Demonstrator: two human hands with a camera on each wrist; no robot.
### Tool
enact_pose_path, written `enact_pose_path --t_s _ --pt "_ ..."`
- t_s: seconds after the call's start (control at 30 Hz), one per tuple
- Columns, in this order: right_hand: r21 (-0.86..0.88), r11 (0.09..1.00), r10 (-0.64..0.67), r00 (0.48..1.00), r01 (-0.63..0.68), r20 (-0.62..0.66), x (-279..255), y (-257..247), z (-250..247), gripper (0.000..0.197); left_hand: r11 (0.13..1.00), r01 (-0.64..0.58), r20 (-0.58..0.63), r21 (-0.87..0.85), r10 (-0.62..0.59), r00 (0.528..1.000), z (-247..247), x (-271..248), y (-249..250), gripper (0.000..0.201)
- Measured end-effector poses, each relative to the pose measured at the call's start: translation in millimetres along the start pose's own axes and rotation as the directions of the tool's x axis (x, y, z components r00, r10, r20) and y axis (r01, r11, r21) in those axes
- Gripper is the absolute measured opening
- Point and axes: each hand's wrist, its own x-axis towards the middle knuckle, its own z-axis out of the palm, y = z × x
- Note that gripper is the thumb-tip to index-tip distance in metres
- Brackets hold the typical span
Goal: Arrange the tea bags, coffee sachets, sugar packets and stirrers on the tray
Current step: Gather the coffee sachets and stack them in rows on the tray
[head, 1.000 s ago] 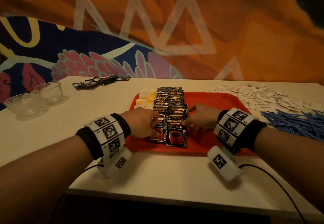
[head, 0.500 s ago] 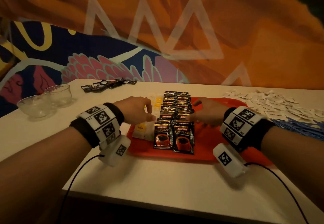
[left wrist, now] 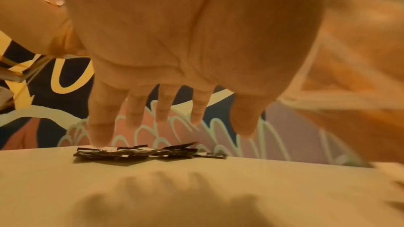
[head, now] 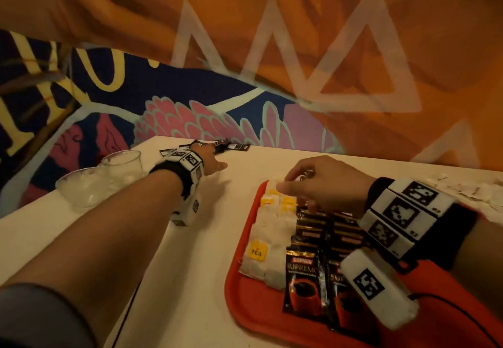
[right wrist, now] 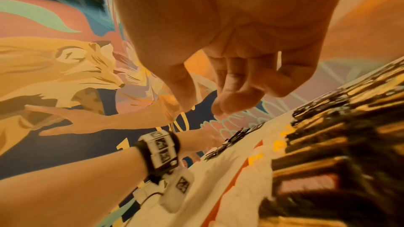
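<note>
A red tray (head: 237, 279) holds white tea bags (head: 272, 229) with yellow tags along its left side. Beside them lie rows of dark coffee sachets (head: 306, 290) (right wrist: 341, 127). My right hand (head: 288, 184) (right wrist: 201, 108) hovers over the tray's far left corner. Its fingers are loosely curled, with nothing between thumb and fingertips. My left hand (head: 211, 161) (left wrist: 168, 110) is stretched out to a loose pile of dark sachets (head: 234, 146) (left wrist: 135, 153) at the table's far edge. Its fingers are straight and spread, one fingertip (left wrist: 100, 139) at the pile.
Two glass bowls (head: 81, 190) (head: 122, 164) stand at the table's left edge beside my left forearm. White sugar packets (head: 479, 192) lie at the far right. A painted wall rises right behind the table.
My left hand has left the tray and reached far left to the loose sachet pile. My right hand has shifted to the tray's far left corner. The head view has swung left.
</note>
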Motion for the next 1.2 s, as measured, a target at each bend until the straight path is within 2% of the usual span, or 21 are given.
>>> enact_pose_path --t_s 0.13,0.27,0.47,0.7,0.83,0.93,1.07,1.2 --pt "0.056 0.998 -0.027 0.996 0.022 0.086 29 -4 -3 0.031 0.997 0.044 -0.029 -0.063 -0.046 0.999 3 66 -12 0.059" --pt "0.076 0.997 -0.031 0.989 0.020 0.144 49 3 -11 0.031 0.992 0.123 0.020 -0.021 -0.122 0.992 6 118 -24 0.070" --pt "0.120 0.992 0.000 0.984 -0.022 0.180 65 18 -17 0.030 0.998 0.019 0.117 0.058 -0.026 0.993 21 158 -15 0.062" --pt "0.124 0.992 -0.008 0.978 -0.018 0.210 64 20 -17 0.027 0.962 -0.135 0.147 0.236 0.102 0.984 29 159 25 0.064" --pt "0.114 0.993 -0.002 0.975 -0.024 0.220 61 22 -22 0.027 0.915 -0.179 0.197 0.362 0.113 0.974 29 160 38 0.064" --pt "0.110 0.993 0.009 0.977 -0.033 0.215 57 21 -24 0.027 0.873 -0.214 0.262 0.437 0.103 0.959 18 139 39 0.065" --pt "0.100 0.994 0.020 0.973 -0.044 0.229 52 11 -21 0.029 0.854 -0.254 0.357 0.454 0.087 0.930 13 109 22 0.070" --pt "0.058 0.998 0.019 0.969 -0.034 0.245 43 -5 -12 0.028 0.855 -0.285 0.378 0.434 0.114 0.919 17 63 0 0.070"
